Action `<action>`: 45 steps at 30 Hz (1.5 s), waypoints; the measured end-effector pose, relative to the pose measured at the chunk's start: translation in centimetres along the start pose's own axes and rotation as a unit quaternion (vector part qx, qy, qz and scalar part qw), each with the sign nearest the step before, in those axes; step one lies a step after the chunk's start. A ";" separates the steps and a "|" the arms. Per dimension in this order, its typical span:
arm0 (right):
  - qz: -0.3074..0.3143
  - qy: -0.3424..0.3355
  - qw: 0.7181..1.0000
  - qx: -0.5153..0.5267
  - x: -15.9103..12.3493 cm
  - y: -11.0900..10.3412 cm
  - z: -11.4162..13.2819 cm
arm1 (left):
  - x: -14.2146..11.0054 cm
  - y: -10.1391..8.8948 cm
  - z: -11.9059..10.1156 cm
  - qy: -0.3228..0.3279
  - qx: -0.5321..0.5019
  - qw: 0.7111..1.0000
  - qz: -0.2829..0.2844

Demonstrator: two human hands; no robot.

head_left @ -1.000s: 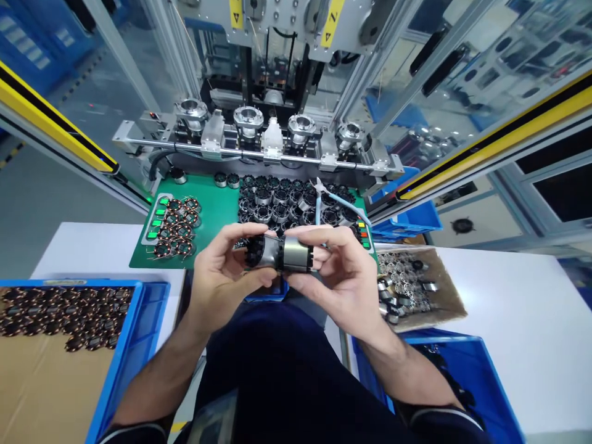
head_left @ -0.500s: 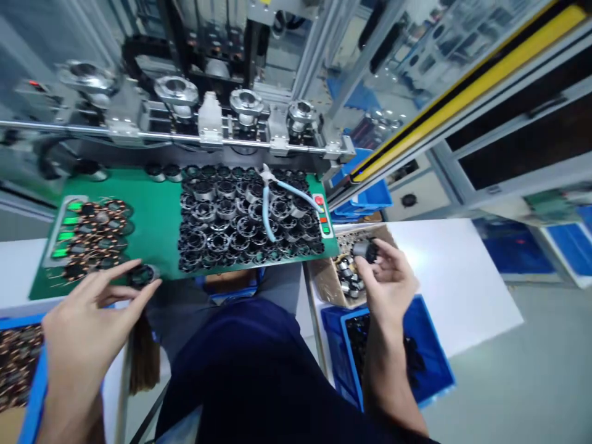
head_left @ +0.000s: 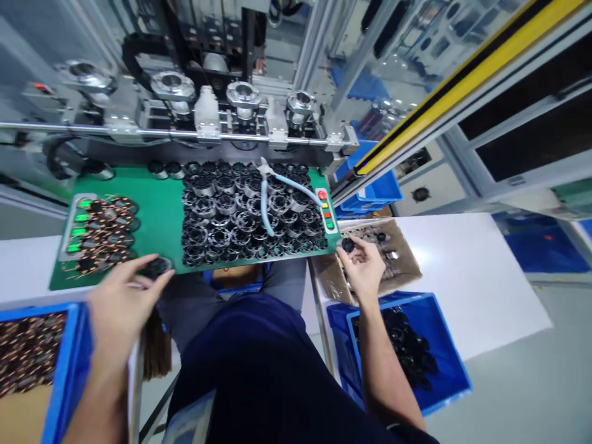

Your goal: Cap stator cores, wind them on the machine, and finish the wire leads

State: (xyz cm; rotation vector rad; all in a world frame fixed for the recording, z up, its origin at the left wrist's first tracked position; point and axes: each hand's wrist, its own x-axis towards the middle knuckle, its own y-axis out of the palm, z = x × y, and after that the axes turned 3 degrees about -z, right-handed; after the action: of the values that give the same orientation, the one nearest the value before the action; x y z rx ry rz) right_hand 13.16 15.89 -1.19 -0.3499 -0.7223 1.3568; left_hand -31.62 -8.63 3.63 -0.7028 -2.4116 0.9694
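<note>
Left hand [head_left: 121,295] pinched a ring [head_left: 158,267] at near edge of counter [head_left: 160,216], right hand [head_left: 364,271] another ring [head_left: 348,245] by near-right corner; batch [head_left: 226,205] stood set out, two left.

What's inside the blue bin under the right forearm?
Black parts lie in the blue bin; the right forearm hides a strip, and anything beneath the top parts is covered.

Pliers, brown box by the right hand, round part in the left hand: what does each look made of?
Pliers: head probably steel, being silvery and shiny; pale-blue handle sleeves, likely plastic or rubber.
Brown box: likely cardboard, judging by its plain colour; finish unclear.
Round part in the left hand: blackish, perhaps plastic; blur hides its finish.
</note>
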 end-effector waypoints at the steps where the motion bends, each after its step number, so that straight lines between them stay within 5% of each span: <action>1: 0.007 -0.002 1.000 0.000 0.2 -0.1 -0.1 | 0.0 0.0 0.0 -0.009 0.004 1.000 0.022; 6: 0.020 -0.011 1.000 0.004 0.7 -0.1 0.0 | -0.1 0.2 0.6 -0.024 0.003 1.000 0.008; 9: 0.026 -0.010 0.999 0.017 0.6 0.2 0.1 | -0.3 0.6 1.3 -0.045 -0.018 0.998 0.049; 15: 0.002 -0.004 0.999 0.053 1.0 0.2 0.2 | 0.1 1.3 2.5 -0.073 -0.161 0.984 0.030; 21: 0.028 -0.039 0.999 0.022 1.4 -1.3 1.5 | 1.2 0.0 2.1 0.057 -0.010 0.998 0.016; 27: 0.023 -0.044 0.999 0.000 0.9 -2.3 1.5 | 0.4 1.5 2.3 0.019 -0.072 0.997 -0.009; 32: 0.029 -0.063 0.997 -0.030 0.9 -0.8 0.4 | -0.9 2.3 2.1 0.107 0.046 0.993 -0.020; 37: 0.026 -0.085 0.995 -0.052 0.9 -0.1 0.2 | -1.9 1.8 1.2 0.085 0.063 0.992 -0.068; 42: 0.025 -0.143 0.989 -0.040 2.2 -1.1 2.2 | -1.4 0.2 -0.3 0.060 0.014 0.998 0.021; 45: -0.007 -0.192 0.981 -0.031 5.2 -3.4 5.2 | 1.6 -2.2 -2.5 0.095 0.023 0.995 0.015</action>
State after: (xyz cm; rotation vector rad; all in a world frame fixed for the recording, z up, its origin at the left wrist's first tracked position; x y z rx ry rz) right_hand 12.56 19.31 6.14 -0.1301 -1.0865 1.4076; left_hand -32.09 -7.77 7.25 -0.7797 -2.2137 0.9223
